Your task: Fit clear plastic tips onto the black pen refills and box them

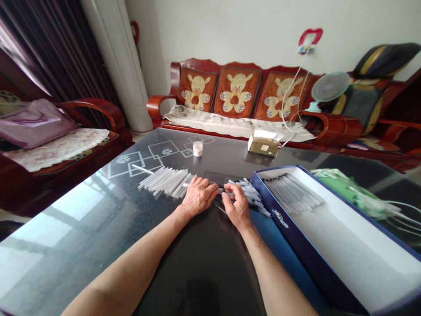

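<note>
- Left hand (199,196) and right hand (237,206) curl close together, fingertips pinching a slim white plastic tube (227,192).
- A long blue cardboard box (304,259) stands just beside the right hand on a black glass table (98,210).
- Loose black-tipped white tubes (250,197) lie heaped against the box.
- A fanned row of white tubes (164,181) lies touching the left hand.

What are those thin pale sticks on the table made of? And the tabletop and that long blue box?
The pale sticks look like translucent plastic with a soft sheen, as light passes through them, though the look alone can't rule out glass. The tabletop looks like glossy black glass, since it mirrors the window. The blue box seems to be printed cardboard, with thin walls and a matte white inside.
</note>
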A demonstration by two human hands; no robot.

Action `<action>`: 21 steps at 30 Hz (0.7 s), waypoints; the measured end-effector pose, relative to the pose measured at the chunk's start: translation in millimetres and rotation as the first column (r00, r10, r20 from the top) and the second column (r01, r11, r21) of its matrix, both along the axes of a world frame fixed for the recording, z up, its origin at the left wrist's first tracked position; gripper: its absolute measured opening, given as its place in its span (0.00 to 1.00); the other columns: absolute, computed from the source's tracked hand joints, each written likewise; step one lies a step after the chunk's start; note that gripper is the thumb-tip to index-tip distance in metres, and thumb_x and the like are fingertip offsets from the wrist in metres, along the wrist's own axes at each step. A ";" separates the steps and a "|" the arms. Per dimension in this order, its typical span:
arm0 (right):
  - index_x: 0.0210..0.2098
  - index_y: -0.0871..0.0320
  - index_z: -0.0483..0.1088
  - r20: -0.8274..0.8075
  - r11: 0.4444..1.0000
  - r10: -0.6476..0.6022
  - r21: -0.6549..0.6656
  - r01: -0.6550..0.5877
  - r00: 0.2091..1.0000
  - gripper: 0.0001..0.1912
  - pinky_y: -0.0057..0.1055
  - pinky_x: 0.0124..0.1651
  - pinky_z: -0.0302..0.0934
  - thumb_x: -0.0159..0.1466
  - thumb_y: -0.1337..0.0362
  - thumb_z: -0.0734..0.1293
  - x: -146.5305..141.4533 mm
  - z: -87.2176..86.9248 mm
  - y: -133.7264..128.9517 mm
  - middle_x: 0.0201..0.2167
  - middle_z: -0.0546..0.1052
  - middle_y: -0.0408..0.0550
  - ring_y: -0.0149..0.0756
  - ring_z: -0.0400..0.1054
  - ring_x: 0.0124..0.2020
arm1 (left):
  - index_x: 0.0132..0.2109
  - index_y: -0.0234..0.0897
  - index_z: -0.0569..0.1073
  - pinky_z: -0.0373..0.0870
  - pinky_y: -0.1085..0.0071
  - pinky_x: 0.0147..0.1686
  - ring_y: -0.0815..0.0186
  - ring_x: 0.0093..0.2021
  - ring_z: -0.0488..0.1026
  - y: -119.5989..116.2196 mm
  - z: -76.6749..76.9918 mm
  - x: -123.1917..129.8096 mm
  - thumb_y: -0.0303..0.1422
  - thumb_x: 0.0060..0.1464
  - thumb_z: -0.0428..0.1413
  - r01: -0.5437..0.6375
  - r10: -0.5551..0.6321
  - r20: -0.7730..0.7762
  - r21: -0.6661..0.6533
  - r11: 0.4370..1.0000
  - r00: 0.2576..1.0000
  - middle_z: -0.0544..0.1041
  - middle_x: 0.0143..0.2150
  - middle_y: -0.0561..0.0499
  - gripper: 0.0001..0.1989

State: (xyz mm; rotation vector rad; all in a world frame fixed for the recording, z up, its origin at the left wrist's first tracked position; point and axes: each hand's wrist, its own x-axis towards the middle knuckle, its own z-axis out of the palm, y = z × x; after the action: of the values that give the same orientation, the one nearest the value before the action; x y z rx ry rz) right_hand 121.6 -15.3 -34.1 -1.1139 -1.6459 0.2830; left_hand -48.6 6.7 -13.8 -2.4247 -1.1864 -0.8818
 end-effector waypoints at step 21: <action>0.31 0.57 0.70 0.074 0.995 -0.094 0.025 0.093 0.993 0.12 0.38 0.44 0.64 0.66 0.60 0.59 1.3 1.0 4.5 0.32 0.74 0.51 0.39 0.69 0.37 | 0.42 0.41 0.76 0.56 0.64 0.38 0.64 0.32 0.63 1.2 -1.7 -0.2 0.42 0.64 0.45 0.020 -0.020 -0.007 0.003 1.000 1.000 0.69 0.30 0.50 0.17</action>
State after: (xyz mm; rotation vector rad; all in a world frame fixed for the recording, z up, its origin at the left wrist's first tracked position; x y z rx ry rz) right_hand 122.9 -10.9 -33.2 -1.1937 -1.6529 0.1642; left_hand -48.9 7.9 -15.5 -2.4395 -1.1592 -0.8801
